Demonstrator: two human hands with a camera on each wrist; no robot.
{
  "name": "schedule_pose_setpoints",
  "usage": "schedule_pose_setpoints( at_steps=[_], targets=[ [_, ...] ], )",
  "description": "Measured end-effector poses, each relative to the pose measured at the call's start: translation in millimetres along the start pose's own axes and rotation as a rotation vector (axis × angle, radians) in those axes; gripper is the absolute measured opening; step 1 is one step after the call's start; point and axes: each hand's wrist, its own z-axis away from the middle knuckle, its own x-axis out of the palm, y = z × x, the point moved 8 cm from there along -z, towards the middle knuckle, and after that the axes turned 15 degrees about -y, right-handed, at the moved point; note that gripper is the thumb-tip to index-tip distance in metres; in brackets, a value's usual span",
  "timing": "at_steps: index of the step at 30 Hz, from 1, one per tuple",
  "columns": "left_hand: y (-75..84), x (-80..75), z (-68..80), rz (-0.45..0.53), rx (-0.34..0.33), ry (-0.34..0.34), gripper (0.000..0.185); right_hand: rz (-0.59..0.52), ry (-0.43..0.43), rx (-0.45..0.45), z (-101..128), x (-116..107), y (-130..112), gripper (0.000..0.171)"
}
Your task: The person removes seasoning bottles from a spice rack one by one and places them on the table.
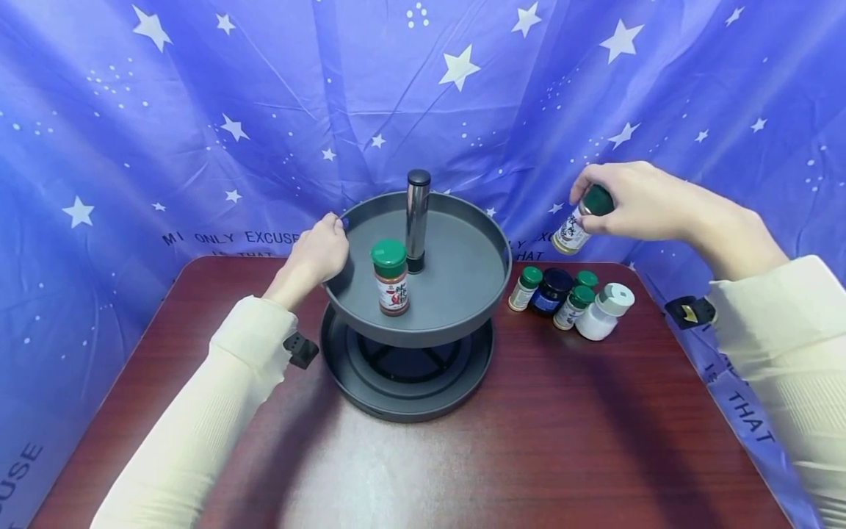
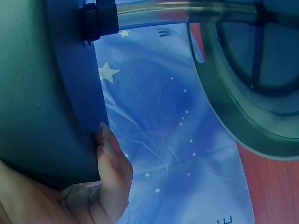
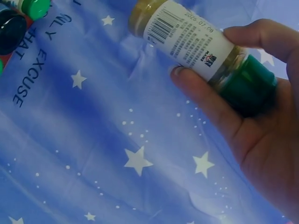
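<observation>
A grey two-tier turntable rack stands mid-table with a metal centre post. A green-capped spice jar stands on its upper tray. My left hand grips the upper tray's left rim, fingers curled over the edge. My right hand holds a green-capped spice bottle in the air, tilted, to the right of the rack. In the right wrist view the fingers wrap round this bottle near its cap.
Several small jars cluster on the dark red table right of the rack, including a dark blue jar and a white bottle. A blue star-printed cloth hangs behind and at the sides. The lower tray holds nothing visible.
</observation>
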Motion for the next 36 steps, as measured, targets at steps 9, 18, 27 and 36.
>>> schedule_pose_setpoints(
  at_steps=[9, 18, 27, 36],
  targets=[
    [-0.5, -0.6, -1.2, -0.003, 0.001, 0.004, 0.048, -0.017, -0.11, 0.039, -4, 16, 18, 0.03],
    [-0.3, 0.3, -2.3, -0.001, -0.004, -0.005, 0.053, -0.018, -0.162, 0.031, -4, 29, 30, 0.027],
    [-2.8, 1.4, -3.1, 0.009, -0.009, -0.007, 0.054, 0.009, -0.219, 0.028, -10, 45, 41, 0.026],
    [-1.2, 0.8, -4.0, -0.001, -0.001, -0.004, 0.055, 0.004, -0.273, 0.052, -10, 64, 57, 0.041]
  ],
)
